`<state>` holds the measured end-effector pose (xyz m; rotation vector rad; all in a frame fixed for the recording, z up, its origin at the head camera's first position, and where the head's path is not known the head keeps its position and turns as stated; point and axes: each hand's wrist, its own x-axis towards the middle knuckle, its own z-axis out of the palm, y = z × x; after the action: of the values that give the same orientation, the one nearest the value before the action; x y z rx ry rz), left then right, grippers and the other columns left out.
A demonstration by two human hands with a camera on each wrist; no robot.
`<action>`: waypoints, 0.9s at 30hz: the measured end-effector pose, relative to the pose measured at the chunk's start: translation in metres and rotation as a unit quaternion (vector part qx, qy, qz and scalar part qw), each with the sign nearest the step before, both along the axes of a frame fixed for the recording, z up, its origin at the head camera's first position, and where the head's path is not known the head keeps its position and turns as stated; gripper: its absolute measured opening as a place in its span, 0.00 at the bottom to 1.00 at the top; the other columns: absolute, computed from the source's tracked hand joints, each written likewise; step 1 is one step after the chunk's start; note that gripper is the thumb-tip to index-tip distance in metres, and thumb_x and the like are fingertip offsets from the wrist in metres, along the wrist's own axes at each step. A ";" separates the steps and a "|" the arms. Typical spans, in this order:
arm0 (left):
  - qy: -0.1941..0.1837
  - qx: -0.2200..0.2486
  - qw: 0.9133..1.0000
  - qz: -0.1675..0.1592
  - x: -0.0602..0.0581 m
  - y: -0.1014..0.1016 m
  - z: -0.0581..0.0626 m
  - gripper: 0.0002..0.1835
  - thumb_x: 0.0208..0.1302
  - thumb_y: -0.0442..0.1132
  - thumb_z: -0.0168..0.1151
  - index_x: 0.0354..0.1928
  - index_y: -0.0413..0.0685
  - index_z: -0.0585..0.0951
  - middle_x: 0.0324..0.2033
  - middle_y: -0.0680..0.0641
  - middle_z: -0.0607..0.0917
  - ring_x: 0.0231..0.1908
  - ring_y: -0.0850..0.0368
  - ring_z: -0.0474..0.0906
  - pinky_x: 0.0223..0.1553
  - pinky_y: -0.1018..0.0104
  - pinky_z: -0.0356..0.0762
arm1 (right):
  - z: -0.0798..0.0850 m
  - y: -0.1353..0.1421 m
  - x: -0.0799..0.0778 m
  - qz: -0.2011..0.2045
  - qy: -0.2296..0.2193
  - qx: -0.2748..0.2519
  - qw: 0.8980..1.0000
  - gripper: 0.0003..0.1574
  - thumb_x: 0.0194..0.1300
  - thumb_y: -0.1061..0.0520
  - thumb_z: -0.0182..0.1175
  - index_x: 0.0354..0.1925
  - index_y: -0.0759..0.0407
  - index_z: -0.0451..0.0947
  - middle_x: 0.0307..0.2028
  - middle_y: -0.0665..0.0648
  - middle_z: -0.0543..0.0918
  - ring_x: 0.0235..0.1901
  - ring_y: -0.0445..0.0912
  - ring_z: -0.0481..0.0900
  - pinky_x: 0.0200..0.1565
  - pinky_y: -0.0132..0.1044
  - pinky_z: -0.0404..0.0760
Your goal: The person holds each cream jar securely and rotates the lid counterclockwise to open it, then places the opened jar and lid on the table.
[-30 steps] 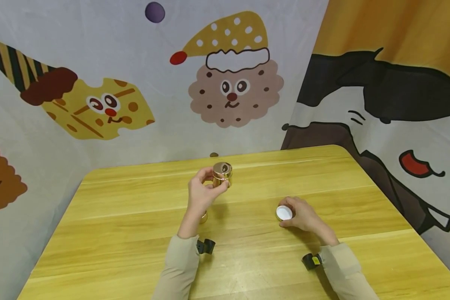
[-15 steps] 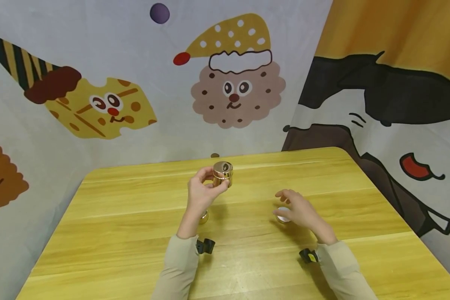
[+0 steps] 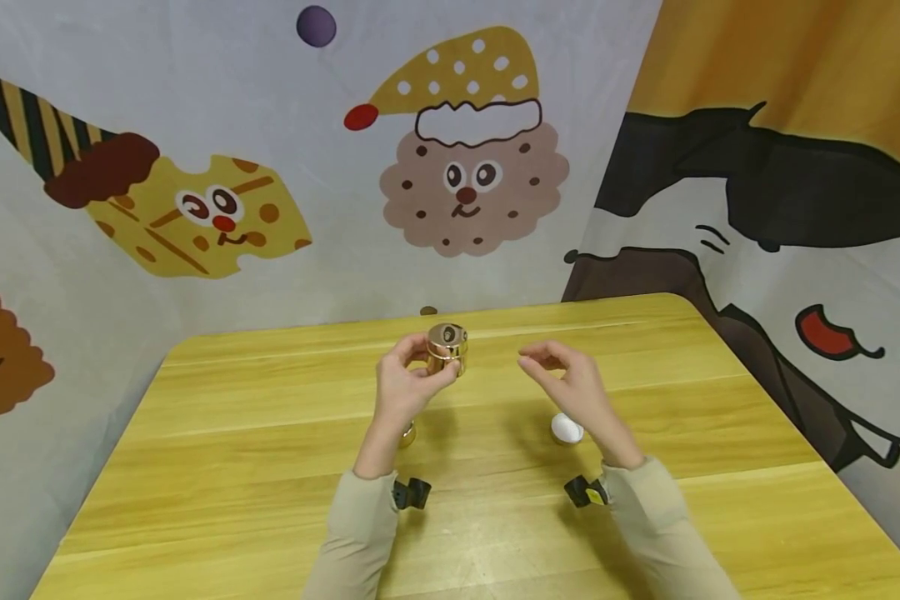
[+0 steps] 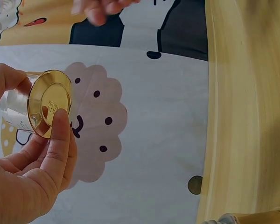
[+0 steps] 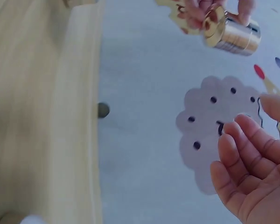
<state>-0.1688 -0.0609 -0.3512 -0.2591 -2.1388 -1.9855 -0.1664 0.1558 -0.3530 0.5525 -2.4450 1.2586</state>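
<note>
My left hand grips a shiny gold jar above the table, fingers and thumb round its sides. In the left wrist view the jar's gold base shows small stamped characters. My right hand hovers to the right of the jar, apart from it, fingers loosely bent with nothing between them. Below it, a round gold lid with a white inside lies on the table, white side up. Another gold container stands behind my left wrist, mostly hidden; the left wrist view catches its threaded neck.
The wooden table has rounded far corners and meets a cloth backdrop printed with cartoon figures. A black wrist camera sits on the left sleeve, another wrist camera on the right one.
My right hand has let go of the white-lined lid, leaving it on the table, and has moved up and left toward the jar. My left hand stays nearly still with the jar.
</note>
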 end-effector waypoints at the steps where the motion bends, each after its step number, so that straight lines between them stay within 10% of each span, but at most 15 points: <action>1: -0.001 0.000 1.000 -0.001 0.000 0.000 0.000 0.19 0.47 0.24 0.67 0.44 0.25 0.77 0.36 0.35 0.80 0.35 0.51 0.74 0.29 0.76 0.75 | 0.003 -0.003 -0.001 -0.003 0.002 -0.004 1.000 0.06 0.59 0.69 0.60 0.37 0.71 0.80 0.31 0.62 0.84 0.30 0.50 0.80 0.36 0.35 0.80; 20: 0.009 -0.004 1.000 -0.012 -0.001 0.000 -0.002 0.20 0.46 0.23 0.67 0.45 0.26 0.77 0.35 0.35 0.80 0.36 0.50 0.74 0.32 0.67 0.79 | -0.001 -0.041 -0.036 0.052 0.030 -0.062 0.996 0.14 0.59 0.60 0.64 0.42 0.67 0.80 0.31 0.58 0.83 0.33 0.48 0.79 0.40 0.46 0.80; 27: -0.001 0.013 1.000 -0.022 -0.014 -0.001 -0.026 0.21 0.46 0.25 0.68 0.46 0.30 0.78 0.36 0.39 0.81 0.37 0.52 0.74 0.32 0.69 0.78 | 0.003 -0.053 -0.037 0.056 0.016 -0.040 0.997 0.14 0.56 0.57 0.68 0.40 0.64 0.81 0.35 0.56 0.83 0.36 0.47 0.77 0.41 0.46 0.78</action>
<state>-0.1830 -0.0619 -0.3769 -0.3026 -2.1233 -2.0368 -0.2034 0.1026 -0.3505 0.6899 -2.3544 1.3745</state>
